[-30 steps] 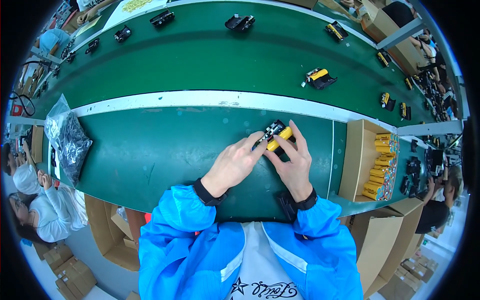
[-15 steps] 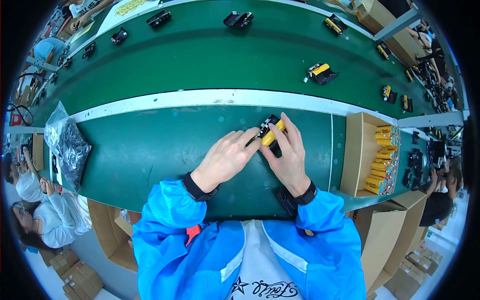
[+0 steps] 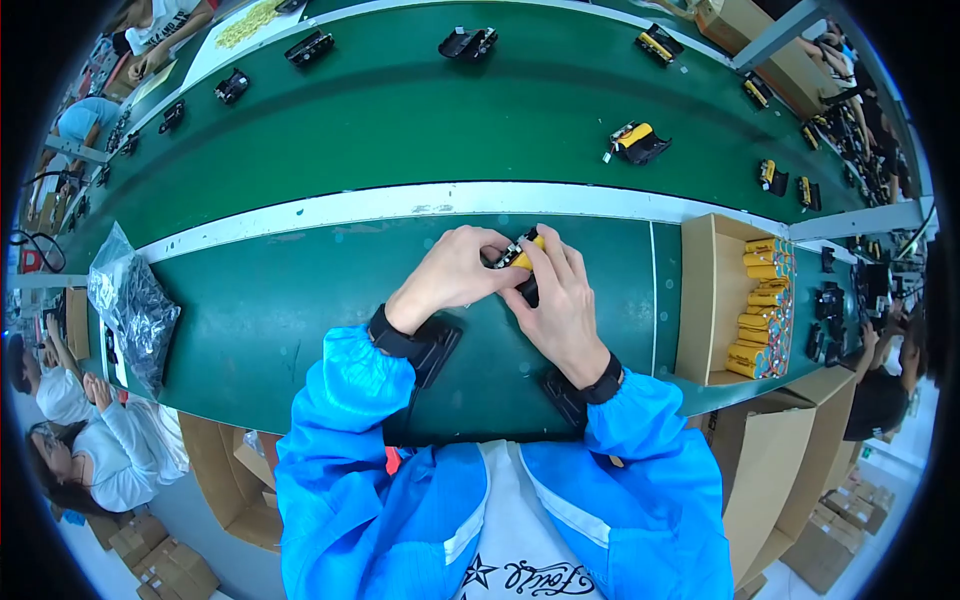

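Note:
A black plastic housing (image 3: pixel 531 292) with a yellow battery pack (image 3: pixel 521 261) and small circuit parts in it is held between my hands, just above the green bench. My left hand (image 3: pixel 448 272) closes on its left end, thumb and fingers bent around the edge. From the right, my right hand (image 3: pixel 558 302) presses its fingers over the yellow pack, with the thumb underneath. Much of the housing is covered by the fingers. A black plastic shell (image 3: pixel 437 352) lies beside my left wrist, and another black shell (image 3: pixel 561 398) lies partly under my right wrist.
At the right stands a cardboard box (image 3: pixel 708 300) of yellow battery packs (image 3: pixel 762 318). A clear bag of black parts (image 3: pixel 138 315) lies at the left. Beyond a white rail (image 3: pixel 440 199), housings (image 3: pixel 637 143) sit spread along a green belt (image 3: pixel 400 120). Other people work at both sides.
Both hands have shifted slightly left with the housing, and it is now more covered by the fingers. My left wrist has moved up, uncovering the black shell beside it.

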`<state>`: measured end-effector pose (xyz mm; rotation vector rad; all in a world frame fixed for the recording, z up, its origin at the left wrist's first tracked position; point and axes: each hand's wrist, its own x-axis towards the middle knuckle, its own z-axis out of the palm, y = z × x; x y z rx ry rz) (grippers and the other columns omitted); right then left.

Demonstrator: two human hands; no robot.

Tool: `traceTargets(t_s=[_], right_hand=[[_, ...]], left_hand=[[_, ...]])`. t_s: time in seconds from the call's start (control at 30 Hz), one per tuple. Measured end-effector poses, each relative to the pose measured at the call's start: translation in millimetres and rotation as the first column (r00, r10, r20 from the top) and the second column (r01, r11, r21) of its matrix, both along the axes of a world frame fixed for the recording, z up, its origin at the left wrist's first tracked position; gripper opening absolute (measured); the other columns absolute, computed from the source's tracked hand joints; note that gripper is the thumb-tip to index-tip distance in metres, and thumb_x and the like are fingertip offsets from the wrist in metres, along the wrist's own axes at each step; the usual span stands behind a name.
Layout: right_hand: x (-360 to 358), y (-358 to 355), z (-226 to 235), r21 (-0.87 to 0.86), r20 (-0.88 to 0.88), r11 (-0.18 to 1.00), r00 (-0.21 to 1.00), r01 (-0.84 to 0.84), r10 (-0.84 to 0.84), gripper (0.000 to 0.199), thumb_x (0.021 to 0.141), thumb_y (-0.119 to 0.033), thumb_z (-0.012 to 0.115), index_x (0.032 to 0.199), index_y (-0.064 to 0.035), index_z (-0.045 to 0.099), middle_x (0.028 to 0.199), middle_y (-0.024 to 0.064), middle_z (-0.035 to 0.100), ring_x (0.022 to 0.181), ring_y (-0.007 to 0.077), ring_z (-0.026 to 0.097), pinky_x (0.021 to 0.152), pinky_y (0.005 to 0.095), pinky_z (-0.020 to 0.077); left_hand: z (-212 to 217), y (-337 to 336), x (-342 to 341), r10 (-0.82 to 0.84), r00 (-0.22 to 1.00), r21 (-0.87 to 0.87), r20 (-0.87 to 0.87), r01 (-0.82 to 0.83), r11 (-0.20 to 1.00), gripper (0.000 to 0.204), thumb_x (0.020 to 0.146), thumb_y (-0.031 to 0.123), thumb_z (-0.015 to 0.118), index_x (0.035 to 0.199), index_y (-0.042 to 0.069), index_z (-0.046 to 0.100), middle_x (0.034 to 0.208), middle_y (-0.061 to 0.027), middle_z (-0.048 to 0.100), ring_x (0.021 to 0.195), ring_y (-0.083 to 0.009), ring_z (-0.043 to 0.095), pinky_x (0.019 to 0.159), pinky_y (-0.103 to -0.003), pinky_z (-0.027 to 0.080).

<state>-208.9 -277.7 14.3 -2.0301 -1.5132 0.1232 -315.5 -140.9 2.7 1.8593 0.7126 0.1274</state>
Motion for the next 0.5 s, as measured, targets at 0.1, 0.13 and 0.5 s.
traceTargets(t_s=[0.1, 0.13, 0.5], right_hand=[[1, 2, -6, -0.026, 0.002, 1.000, 1.000, -0.007, 0.007, 0.058, 0.068, -0.011, 0.084, 0.121, -0.0028, 0.061, 0.134, 0.0192, 0.056, 0.112, 0.0374, 0.058, 0.085, 0.0415, 0.0557], [1, 3, -6, -0.040, 0.004, 0.999, 1.000, -0.012, 0.012, 0.059, 0.068, -0.012, 0.084, 0.121, -0.0025, 0.061, 0.133, 0.0192, 0.056, 0.112, 0.0372, 0.057, 0.085, 0.0419, 0.0557], [25, -20, 36, 0.070, -0.064, 0.997, 0.997, -0.031, 0.036, 0.043, 0.075, -0.013, 0.080, 0.114, -0.0045, 0.064, 0.124, 0.0162, 0.062, 0.110, 0.0358, 0.059, 0.091, 0.0428, 0.0522]], left_hand=[[-3, 3, 5, -0.013, 0.998, 0.028, -0.063, 0.015, 0.999, 0.041, 0.072, 0.032, 0.080, 0.092, -0.002, 0.069, 0.074, -0.0136, 0.067, 0.069, -0.0272, 0.067, 0.062, -0.037, 0.052], [-2, 3, 7, -0.018, 0.994, 0.082, -0.104, 0.027, 0.996, 0.042, 0.071, 0.032, 0.082, 0.091, -0.002, 0.068, 0.073, -0.0127, 0.067, 0.067, -0.0257, 0.066, 0.061, -0.036, 0.051], [-5, 30, 4, -0.155, 0.981, -0.172, -0.120, 0.133, 0.976, 0.035, 0.072, 0.019, 0.086, 0.090, 0.001, 0.062, 0.068, -0.0027, 0.060, 0.064, -0.0110, 0.056, 0.056, -0.029, 0.045]])
